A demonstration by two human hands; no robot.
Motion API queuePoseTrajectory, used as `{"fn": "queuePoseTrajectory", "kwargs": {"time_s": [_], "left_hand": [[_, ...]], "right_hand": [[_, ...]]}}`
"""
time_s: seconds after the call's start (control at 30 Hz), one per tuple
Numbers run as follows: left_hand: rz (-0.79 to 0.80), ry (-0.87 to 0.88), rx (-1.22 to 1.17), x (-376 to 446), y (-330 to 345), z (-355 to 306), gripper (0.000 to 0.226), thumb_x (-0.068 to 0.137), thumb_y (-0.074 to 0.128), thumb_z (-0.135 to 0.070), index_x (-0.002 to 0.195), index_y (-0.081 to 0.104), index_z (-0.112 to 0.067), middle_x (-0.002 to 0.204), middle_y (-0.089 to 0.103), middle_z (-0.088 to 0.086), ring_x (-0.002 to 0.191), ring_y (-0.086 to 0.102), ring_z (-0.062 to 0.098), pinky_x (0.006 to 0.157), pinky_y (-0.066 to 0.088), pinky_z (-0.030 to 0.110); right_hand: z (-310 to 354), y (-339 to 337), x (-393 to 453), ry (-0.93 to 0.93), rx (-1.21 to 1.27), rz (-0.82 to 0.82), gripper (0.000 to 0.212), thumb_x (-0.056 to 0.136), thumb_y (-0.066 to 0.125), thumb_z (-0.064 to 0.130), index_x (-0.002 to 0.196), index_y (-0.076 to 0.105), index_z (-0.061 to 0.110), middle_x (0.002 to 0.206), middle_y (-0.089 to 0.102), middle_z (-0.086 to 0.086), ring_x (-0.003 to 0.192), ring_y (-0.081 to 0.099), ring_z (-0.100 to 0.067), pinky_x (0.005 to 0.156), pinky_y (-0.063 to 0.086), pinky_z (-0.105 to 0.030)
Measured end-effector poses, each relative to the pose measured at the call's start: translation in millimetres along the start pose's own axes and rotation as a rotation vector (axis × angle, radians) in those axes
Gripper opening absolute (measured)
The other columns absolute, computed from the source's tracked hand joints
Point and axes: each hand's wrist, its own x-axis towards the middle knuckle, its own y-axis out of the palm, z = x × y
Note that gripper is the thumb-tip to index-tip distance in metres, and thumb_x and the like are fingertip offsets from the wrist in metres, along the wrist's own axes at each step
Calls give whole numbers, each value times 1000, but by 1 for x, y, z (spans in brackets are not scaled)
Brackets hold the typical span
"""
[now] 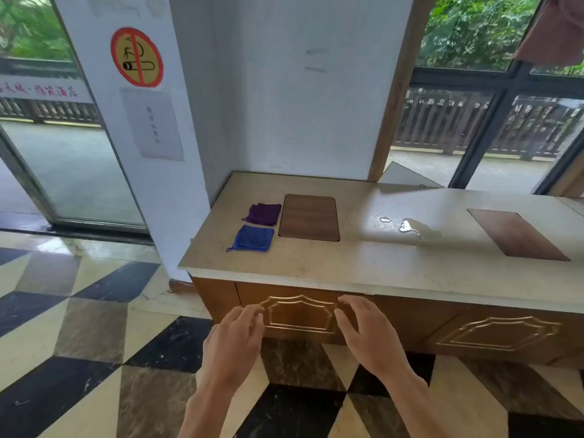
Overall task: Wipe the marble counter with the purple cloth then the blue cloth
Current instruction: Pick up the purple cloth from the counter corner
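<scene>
A beige marble counter (316,260) tops a wooden cabinet. Near its left end lies a folded purple cloth (264,214), and just in front of it a folded blue cloth (253,238). A small puddle of water (407,227) glints on the counter further right. My left hand (235,338) and my right hand (368,335) hover below the counter's front edge, in front of the cabinet door, both empty with fingers loosely spread.
A brown wooden panel (309,217) is set into the counter right of the cloths, and another (516,233) sits far right. A white pillar (151,137) with a no-smoking sign stands at the left. Chequered floor tiles (94,343) spread below.
</scene>
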Motion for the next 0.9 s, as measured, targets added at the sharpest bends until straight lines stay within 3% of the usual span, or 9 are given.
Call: {"fn": "queuePoseTrajectory", "kwargs": {"time_s": [0.1, 0.17, 0.2, 0.27, 0.4, 0.6, 0.7, 0.83, 0.9], "left_hand": [[26, -50, -49, 14, -6, 13, 36, 101, 37, -49, 125, 59, -34, 123, 61, -17, 89, 57, -3, 72, 39, 9], [41, -51, -45, 23, -9, 22, 50, 98, 27, -57, 133, 54, -34, 137, 55, -13, 114, 54, 4, 97, 46, 28], [42, -32, -2, 27, -9, 25, 56, 97, 21, -61, 138, 50, -36, 144, 49, -13, 128, 47, 8, 110, 39, 39], [51, 11, 107, 38, -11, 31, 64, 96, 8, -66, 146, 38, -40, 158, 32, -15, 147, 24, 12, 121, 15, 49], [32, 75, 188, 69, -7, 42, 80, 87, -15, -73, 154, 19, -45, 167, 3, -16, 153, -8, 10, 124, -6, 50], [23, 127, 225, 126, 10, 40, 73, 87, -18, -73, 153, 2, -48, 166, -12, -14, 149, -23, 7, 122, -15, 47], [29, 140, 252, 162, 26, 41, 71, 90, -13, -72, 154, 3, -45, 166, -10, -12, 151, -19, 10, 122, -13, 47], [41, 147, 317, 211, 51, 43, 58, 102, 9, -61, 155, 16, -37, 167, 14, -2, 153, 9, 21, 121, 11, 56], [72, 141, 332, 234, 63, 45, 57, 103, 12, -60, 155, 15, -36, 167, 17, 0, 153, 12, 23, 120, 15, 57]], "right_hand": [[2, 6, 14, 5, 43, 0, 71, 88, 25, 76, 135, 55, 31, 138, 58, 14, 126, 54, -5, 103, 38, -18], [3, 9, 25, 7, 91, 6, 56, 93, 39, 63, 135, 55, 29, 138, 59, 11, 124, 54, -3, 102, 38, -16], [5, 11, 31, 10, 107, -1, 47, 96, 47, 54, 135, 55, 28, 138, 59, 10, 122, 53, -1, 101, 38, -16], [6, 15, 44, 0, 125, -10, 39, 99, 53, 43, 134, 56, 28, 137, 60, 10, 118, 50, 2, 99, 35, -12], [5, 28, 75, -8, 119, 12, 40, 98, 51, 46, 132, 56, 28, 136, 60, 8, 120, 53, -2, 99, 35, -12], [-2, 45, 135, -25, 132, 41, 43, 97, 48, 49, 131, 58, 25, 137, 61, 6, 125, 56, -10, 106, 43, -26], [-10, 55, 173, -33, 117, 63, 39, 99, 51, 43, 133, 57, 24, 139, 59, 6, 127, 55, -11, 107, 42, -26], [-23, 72, 226, -41, 117, 99, 53, 95, 39, 58, 133, 58, 26, 139, 60, 7, 125, 56, -9, 107, 42, -24], [-31, 79, 252, -34, 109, 133, 45, 98, 45, 52, 134, 57, 27, 140, 58, 9, 126, 55, -8, 106, 40, -22]]}}
